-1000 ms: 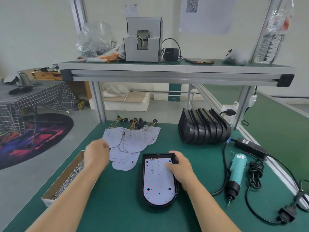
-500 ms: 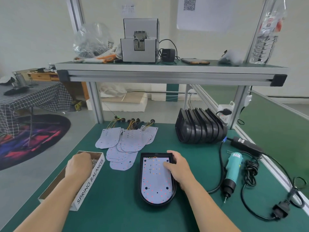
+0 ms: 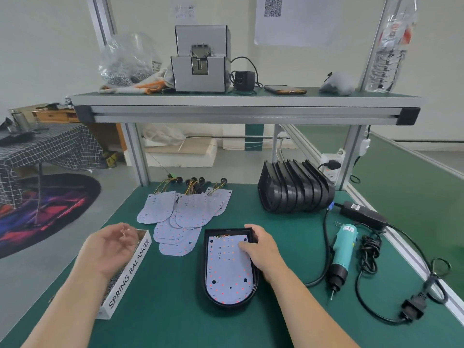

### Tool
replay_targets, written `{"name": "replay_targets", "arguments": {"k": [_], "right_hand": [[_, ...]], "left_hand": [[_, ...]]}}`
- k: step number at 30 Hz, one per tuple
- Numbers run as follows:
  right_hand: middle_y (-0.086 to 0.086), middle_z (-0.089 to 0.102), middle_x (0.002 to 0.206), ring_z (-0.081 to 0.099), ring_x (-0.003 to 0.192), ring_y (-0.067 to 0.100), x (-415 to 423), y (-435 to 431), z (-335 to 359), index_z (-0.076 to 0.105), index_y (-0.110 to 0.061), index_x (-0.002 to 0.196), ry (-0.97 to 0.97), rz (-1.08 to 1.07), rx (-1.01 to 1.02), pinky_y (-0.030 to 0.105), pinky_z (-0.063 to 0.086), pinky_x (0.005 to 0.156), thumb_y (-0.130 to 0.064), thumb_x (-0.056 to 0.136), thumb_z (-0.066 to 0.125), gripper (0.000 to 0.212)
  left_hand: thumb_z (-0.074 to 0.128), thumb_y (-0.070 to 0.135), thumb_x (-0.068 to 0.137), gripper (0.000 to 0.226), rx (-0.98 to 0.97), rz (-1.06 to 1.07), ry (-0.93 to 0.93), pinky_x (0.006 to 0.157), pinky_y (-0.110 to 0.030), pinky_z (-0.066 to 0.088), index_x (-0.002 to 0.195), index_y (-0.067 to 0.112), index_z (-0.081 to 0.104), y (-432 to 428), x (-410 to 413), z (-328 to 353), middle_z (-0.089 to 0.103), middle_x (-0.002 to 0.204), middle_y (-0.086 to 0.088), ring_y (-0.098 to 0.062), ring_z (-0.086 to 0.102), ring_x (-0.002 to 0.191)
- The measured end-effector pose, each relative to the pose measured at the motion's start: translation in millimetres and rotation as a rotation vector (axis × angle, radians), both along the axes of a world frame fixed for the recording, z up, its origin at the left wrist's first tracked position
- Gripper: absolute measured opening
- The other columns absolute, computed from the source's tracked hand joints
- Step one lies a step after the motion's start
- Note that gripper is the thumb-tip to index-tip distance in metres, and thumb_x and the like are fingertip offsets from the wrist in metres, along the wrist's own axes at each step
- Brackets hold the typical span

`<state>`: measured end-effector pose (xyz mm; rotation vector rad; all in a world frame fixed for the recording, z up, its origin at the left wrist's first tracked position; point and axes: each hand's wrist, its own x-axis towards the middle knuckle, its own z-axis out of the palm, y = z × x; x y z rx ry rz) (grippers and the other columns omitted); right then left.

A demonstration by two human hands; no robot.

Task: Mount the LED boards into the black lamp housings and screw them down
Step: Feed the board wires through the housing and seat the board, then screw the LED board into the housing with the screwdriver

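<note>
**LED board seated in housing, one hand over the screw box**

My right hand (image 3: 261, 249) rests on the LED board (image 3: 226, 272), which lies inside the black lamp housing (image 3: 204, 262) in the middle of the green worktop (image 3: 163, 310). The fingers (image 3: 244, 246) lie on the board's upper right part and press it down, and the thumb sits at the housing's far rim.

My left hand (image 3: 108, 249) hovers palm-up over a white box (image 3: 130, 267) printed "SPRING BALANCER" in black capitals, with small grey metal parts (image 3: 113, 282) showing inside it. Its fingers (image 3: 128, 232) are loosely curled. Something small glints at their tips, but it is too blurred for me to tell whether they pinch anything.

Beyond the housing, a fan of loose LED boards (image 3: 190, 212) overlaps on the worktop, their yellow wires pointing away from me. To the right stands a row of empty black housings (image 3: 293, 189) on edge, pressed one against the next. A teal electric screwdriver (image 3: 342, 249) lies well to the right of my right hand, bit toward me, and its label is too small to read.

On the shelf (image 3: 246, 96) above sit a grey machine (image 3: 200, 59), a phone (image 3: 285, 89) and a clear plastic bottle (image 3: 389, 46). A sheet with a QR code (image 3: 293, 18) hangs on the wall behind.
</note>
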<state>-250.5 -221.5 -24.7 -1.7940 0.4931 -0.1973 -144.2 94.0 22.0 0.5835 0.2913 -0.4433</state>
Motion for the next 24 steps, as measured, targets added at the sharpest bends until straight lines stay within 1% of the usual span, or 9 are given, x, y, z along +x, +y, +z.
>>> {"name": "replay_targets", "arguments": {"k": [3,6,9,11,13,16,20,22,24], "right_hand": [[-0.014,0.067,0.102,0.064,0.091,0.007,-1.2,1.4,2.4,0.057,-0.035,0.115,0.004,0.001,-0.004,0.022,0.052,0.076,-0.007,0.084,0.063,0.042],[-0.012,0.066,0.101,0.061,0.086,0.003,-2.5,3.4,6.2,0.057,-0.036,0.11,0.026,-0.005,-0.031,0.017,0.047,0.065,-0.01,0.084,0.062,0.037],[-0.013,0.062,0.093,0.056,0.077,0.003,-3.0,4.8,8.9,0.058,-0.031,0.103,0.057,-0.024,-0.119,0.016,0.04,0.056,-0.016,0.084,0.062,0.025],[-0.01,0.059,0.086,0.055,0.077,0.012,-5.2,4.2,11.1,0.061,-0.019,0.106,0.069,-0.028,-0.191,0.022,0.043,0.059,-0.018,0.084,0.062,0.022],[-0.009,0.06,0.088,0.055,0.085,0.015,-9.3,1.0,13.4,0.062,-0.013,0.113,0.078,0.004,-0.253,0.029,0.048,0.075,-0.021,0.086,0.064,0.028],[-0.005,0.066,0.117,0.06,0.108,0.013,-21.9,-14.8,23.0,0.06,-0.019,0.133,0.027,-0.029,-0.197,0.028,0.045,0.1,-0.035,0.092,0.068,0.045],[0.004,0.066,0.112,0.06,0.11,0.025,-51.8,-73.6,36.0,0.066,-0.015,0.113,0.009,-0.459,-0.493,0.035,0.045,0.094,-0.035,0.094,0.063,0.028],[0.014,0.054,0.123,0.051,0.117,0.035,-72.3,-108.8,34.6,0.059,-0.01,0.12,0.188,-0.599,-0.648,0.042,0.044,0.094,-0.034,0.093,0.063,0.036],[0.018,0.05,0.128,0.049,0.114,0.038,-87.8,-130.7,29.7,0.048,-0.005,0.126,0.407,-0.592,-0.655,0.045,0.045,0.09,-0.036,0.092,0.063,0.049]], "left_hand": [[0.072,-0.006,0.043,0.047,0.011,-0.154,-0.048,0.047,-0.01,0.018,0.078,0.011,0.047,-32.7,-11.4,11.6,0.046,0.069,0.001,-0.006,0.038,0.055],[0.063,0.002,0.078,0.008,0.257,-0.323,-0.083,0.034,-0.013,0.014,0.08,0.006,0.056,-82.6,-29.6,25.3,0.044,0.061,0.0,-0.006,0.034,0.042],[0.059,-0.003,0.089,0.008,0.528,-0.443,-0.207,0.029,-0.012,0.018,0.085,-0.005,0.066,-132.5,-47.7,22.1,0.052,0.06,-0.006,-0.005,0.038,0.038],[0.062,-0.007,0.087,0.007,0.65,-0.483,-0.28,0.03,-0.011,0.02,0.08,-0.005,0.065,-157.7,-57.7,15.9,0.058,0.061,-0.01,-0.006,0.043,0.039],[0.061,-0.01,0.085,0.012,0.738,-0.489,-0.299,0.031,-0.012,0.022,0.075,-0.003,0.062,-172.1,-61.8,8.7,0.059,0.059,-0.011,-0.006,0.044,0.038],[0.057,-0.012,0.084,0.014,0.792,-0.474,-0.271,0.032,-0.013,0.023,0.074,-0.003,0.061,-179.9,-63.6,-2.7,0.059,0.058,-0.013,-0.011,0.043,0.044],[0.049,-0.019,0.086,0.021,0.775,-0.453,-0.259,0.034,-0.013,0.032,0.078,-0.007,0.064,-180.9,-63.3,-11.1,0.064,0.058,-0.014,-0.011,0.052,0.045],[0.047,-0.02,0.087,0.023,0.743,-0.435,-0.249,0.035,-0.012,0.036,0.078,-0.008,0.065,-180.7,-62.8,-12.7,0.066,0.058,-0.014,-0.009,0.057,0.042],[0.048,-0.02,0.088,0.023,0.703,-0.43,-0.239,0.035,-0.011,0.037,0.08,-0.009,0.067,-180.3,-62.7,-13.6,0.066,0.061,-0.015,-0.008,0.059,0.042]]}}
